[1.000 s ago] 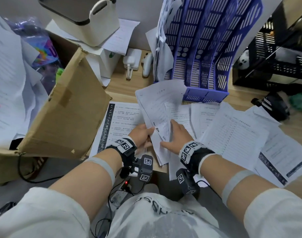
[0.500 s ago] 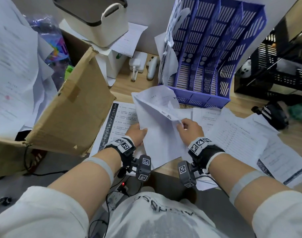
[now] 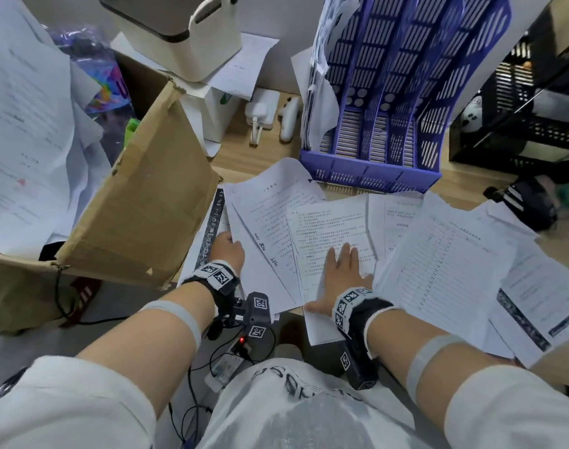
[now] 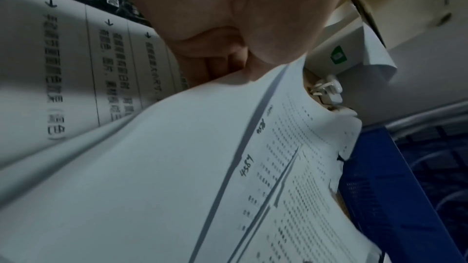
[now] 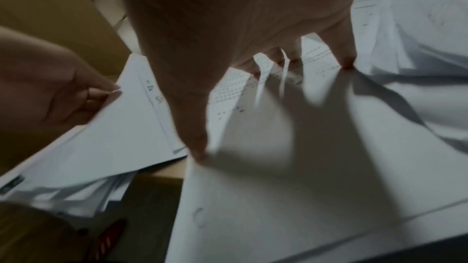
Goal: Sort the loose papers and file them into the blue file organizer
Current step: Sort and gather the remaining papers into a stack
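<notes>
Two hands work over a scatter of loose papers on the wooden worktop (image 3: 464,186). The left hand (image 3: 228,251) pinches the near left edge of one folded sheet (image 3: 270,228), thumb and curled fingers closed on it; this sheet bears handwritten marks and its long axis runs from the person's lap up and slightly left toward the back of the worktop. The right hand (image 3: 343,273) lies flat, fingers straight and spread, pressing down on a second printed sheet (image 3: 328,228) just right of the first; that sheet's long axis points away from the person, and its near end hangs over the worktop's edge.

To the right lie at least four more overlapping sheets, the largest a ruled list (image 3: 445,264) tilted to the right.

One blue file organizer (image 3: 390,102) stands at the back of the worktop, just beyond the papers. It has four upright slots opening toward the person; only the leftmost slot holds papers (image 3: 318,92), standing on end.

One open cardboard box (image 3: 140,215) sits at the left, one cream bin (image 3: 179,30) behind it.
</notes>
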Action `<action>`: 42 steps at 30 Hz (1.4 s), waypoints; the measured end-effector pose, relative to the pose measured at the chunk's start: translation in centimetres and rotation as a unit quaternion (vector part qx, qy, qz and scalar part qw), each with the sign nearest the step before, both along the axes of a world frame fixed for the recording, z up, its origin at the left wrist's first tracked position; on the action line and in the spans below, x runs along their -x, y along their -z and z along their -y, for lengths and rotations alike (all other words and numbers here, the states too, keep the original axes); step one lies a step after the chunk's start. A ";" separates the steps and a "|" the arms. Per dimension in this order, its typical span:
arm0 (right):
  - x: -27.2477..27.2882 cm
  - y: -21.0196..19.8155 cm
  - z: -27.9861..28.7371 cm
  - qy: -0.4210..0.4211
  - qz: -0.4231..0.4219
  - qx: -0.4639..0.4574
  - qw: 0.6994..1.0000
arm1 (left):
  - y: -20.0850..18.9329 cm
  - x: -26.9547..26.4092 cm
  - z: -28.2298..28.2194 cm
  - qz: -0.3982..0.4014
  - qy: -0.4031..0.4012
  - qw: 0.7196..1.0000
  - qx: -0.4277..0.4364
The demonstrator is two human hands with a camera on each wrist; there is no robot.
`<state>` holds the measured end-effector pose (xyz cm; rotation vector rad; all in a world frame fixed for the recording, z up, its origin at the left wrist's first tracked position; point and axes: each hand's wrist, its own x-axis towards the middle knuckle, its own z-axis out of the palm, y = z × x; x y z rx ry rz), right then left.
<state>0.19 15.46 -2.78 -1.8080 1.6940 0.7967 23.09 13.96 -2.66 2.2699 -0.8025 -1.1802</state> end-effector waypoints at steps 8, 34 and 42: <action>1.3 -0.8 0.3 0.001 0.089 0.026 0.996 | -0.9 4.8 -0.1 0.029 0.097 0.994 0.035; 12.3 -0.8 -2.8 0.221 0.035 0.146 0.964 | -2.5 7.1 3.7 0.168 -0.003 0.986 -0.011; 13.5 -3.7 -4.8 0.244 0.222 0.141 0.933 | -3.8 20.8 2.2 -0.288 0.250 0.915 -0.132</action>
